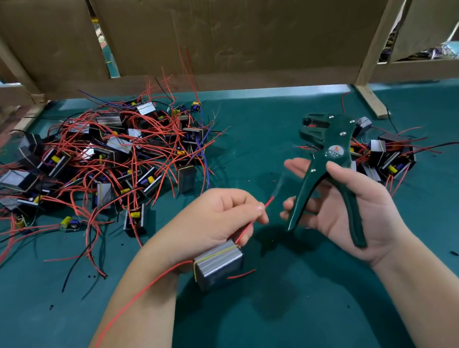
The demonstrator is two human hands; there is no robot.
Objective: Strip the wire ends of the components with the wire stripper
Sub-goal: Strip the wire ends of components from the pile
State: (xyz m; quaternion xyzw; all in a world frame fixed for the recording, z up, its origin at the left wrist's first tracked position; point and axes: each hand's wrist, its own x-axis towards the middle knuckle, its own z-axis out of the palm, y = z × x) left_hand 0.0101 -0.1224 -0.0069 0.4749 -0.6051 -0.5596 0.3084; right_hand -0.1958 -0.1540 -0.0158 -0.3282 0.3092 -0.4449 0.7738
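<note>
My left hand (214,219) pinches a red wire (268,202) between thumb and fingertips, its bare end blurred and pointing up right. That wire runs down to a grey boxy component (219,264) hanging under my left wrist, with other red leads trailing from it. My right hand (352,204) holds the dark green wire stripper (328,158) palm up, one handle along the palm, the other against my fingers, thumb on the body. The stripper's jaws (314,126) point up and away, apart from the wire end.
A big heap of components with red, black and blue wires (104,161) covers the left of the green mat (272,329). A smaller pile (386,153) lies behind my right hand. Cardboard panels and wooden frame legs (370,99) close off the back.
</note>
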